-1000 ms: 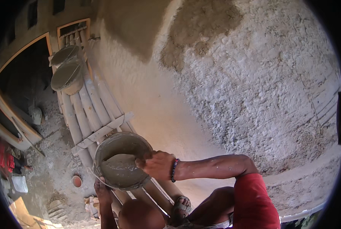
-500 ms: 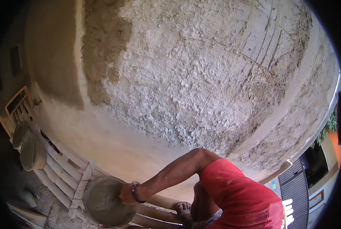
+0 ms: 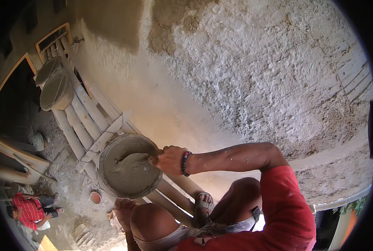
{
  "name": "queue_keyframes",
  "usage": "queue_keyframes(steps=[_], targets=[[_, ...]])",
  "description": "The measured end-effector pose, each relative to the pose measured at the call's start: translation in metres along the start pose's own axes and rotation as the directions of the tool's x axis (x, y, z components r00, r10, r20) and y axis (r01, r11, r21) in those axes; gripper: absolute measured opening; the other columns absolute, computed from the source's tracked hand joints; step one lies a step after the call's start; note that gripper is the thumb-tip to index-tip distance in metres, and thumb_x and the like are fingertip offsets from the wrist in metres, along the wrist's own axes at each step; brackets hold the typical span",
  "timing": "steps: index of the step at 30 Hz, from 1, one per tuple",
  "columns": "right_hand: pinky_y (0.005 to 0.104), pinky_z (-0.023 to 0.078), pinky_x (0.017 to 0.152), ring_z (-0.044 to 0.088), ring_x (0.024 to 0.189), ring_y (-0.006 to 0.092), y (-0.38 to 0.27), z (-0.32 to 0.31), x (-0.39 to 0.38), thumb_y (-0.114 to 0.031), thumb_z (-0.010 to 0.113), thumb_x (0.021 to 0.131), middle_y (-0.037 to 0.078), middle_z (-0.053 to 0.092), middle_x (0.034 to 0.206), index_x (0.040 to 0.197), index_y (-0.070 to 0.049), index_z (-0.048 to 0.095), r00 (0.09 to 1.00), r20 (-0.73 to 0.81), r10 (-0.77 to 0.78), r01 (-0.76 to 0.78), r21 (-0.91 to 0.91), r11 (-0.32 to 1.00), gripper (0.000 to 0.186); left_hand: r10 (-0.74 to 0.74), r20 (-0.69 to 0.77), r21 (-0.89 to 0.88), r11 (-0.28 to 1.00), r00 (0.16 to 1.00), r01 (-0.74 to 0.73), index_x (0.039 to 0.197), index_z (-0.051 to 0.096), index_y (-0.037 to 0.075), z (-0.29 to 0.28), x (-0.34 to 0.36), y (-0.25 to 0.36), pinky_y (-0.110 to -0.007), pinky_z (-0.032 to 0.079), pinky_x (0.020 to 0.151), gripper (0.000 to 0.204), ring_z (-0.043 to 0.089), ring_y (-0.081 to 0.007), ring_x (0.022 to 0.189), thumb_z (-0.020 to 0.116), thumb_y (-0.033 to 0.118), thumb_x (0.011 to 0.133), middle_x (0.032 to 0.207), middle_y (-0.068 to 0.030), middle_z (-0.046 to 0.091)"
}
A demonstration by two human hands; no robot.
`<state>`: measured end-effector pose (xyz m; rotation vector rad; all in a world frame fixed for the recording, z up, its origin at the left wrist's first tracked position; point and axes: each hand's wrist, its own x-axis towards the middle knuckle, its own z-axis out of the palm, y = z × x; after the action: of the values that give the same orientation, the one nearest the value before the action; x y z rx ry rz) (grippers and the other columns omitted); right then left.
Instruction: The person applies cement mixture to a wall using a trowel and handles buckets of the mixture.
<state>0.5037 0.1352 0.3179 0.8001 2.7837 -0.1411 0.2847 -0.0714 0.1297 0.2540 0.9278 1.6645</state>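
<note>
Right hand reaching out from a red sleeve, forearm almost level and crossing leftward, wrist ringed by a dark bead bracelet, fingers clenched around a trowel at the right rim of a round mortar pan, the trowel's grey-coated blade lying flat on the wet mortar inside. Left hand low, just beneath the pan's near edge, forearm rising from the lower border; fingers bunched there, but impossible to tell whether gripping or released. Pan resting on a scaffold platform of bamboo poles tied with a flat wooden crosspiece, close against a rough-plastered wall, grey and coarse at right, smoother and tan at left. Two more round pans of grey mortar sitting farther along the poles, touching each other, well apart from the hands. A sandalled foot planted on the poles just right of the pan, beside a bent knee. Far below on the ground, another person in a red checked shirt, and a small round orange bowl near the pan's lower rim in the view
</note>
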Motion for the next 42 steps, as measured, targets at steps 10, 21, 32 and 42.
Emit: queue_keyframes(steps=[10, 21, 32, 42], targets=[[0.0374, 0.055, 0.06, 0.067, 0.071, 0.0305, -0.009, 0.01, 0.019, -0.011, 0.052, 0.078, 0.017, 0.065, 0.076, 0.105, 0.006, 0.056, 0.989, 0.068, -0.129, 0.135, -0.078, 0.988, 0.032, 0.084, -0.047, 0.326, 0.943, 0.995, -0.064, 0.118, 0.04, 0.001, 0.057, 0.003, 0.001, -0.029, 0.047, 0.07, 0.046, 0.054, -0.0152, 0.081, 0.061, 0.029, 0.087, 0.1, -0.0081, 0.054], [0.0384, 0.054, 0.061, 0.065, 0.071, 0.0297, -0.023, 0.011, 0.008, -0.01, 0.051, 0.082, 0.017, 0.063, 0.078, 0.108, -0.004, 0.058, 0.985, 0.12, -0.127, 0.141, -0.117, 0.983, 0.027, 0.098, -0.154, 0.305, 0.951, 0.983, -0.047, 0.1, 0.044, 0.0, 0.047, 0.009, 0.01, -0.029, 0.054, 0.065, 0.021, 0.058, -0.0135, 0.069, 0.058, 0.011, 0.088, 0.082, -0.008, 0.057], [0.0384, 0.055, 0.07, 0.067, 0.087, 0.028, -0.013, 0.04, 0.056, -0.016, 0.058, 0.078, 0.011, 0.069, 0.09, 0.085, -0.006, 0.071, 0.966, 0.252, -0.058, 0.102, -0.166, 0.981, 0.018, 0.267, -0.035, 0.429, 0.874, 0.963, -0.227, 0.108, 0.045, -0.003, 0.032, 0.018, -0.014, -0.033, 0.051, 0.054, 0.036, 0.059, -0.0191, 0.061, 0.062, 0.02, 0.086, 0.073, -0.0096, 0.057], [0.0408, 0.056, 0.067, 0.067, 0.081, 0.0313, -0.012, 0.006, 0.043, -0.015, 0.059, 0.076, 0.013, 0.068, 0.08, 0.078, -0.003, 0.068, 0.98, 0.2, 0.016, 0.026, -0.202, 0.979, 0.015, 0.12, -0.06, 0.447, 0.891, 0.991, -0.081, 0.081, 0.052, 0.0, 0.013, 0.022, -0.022, -0.031, 0.049, 0.053, 0.022, 0.056, -0.0156, 0.056, 0.063, 0.018, 0.087, 0.067, -0.0091, 0.061]])
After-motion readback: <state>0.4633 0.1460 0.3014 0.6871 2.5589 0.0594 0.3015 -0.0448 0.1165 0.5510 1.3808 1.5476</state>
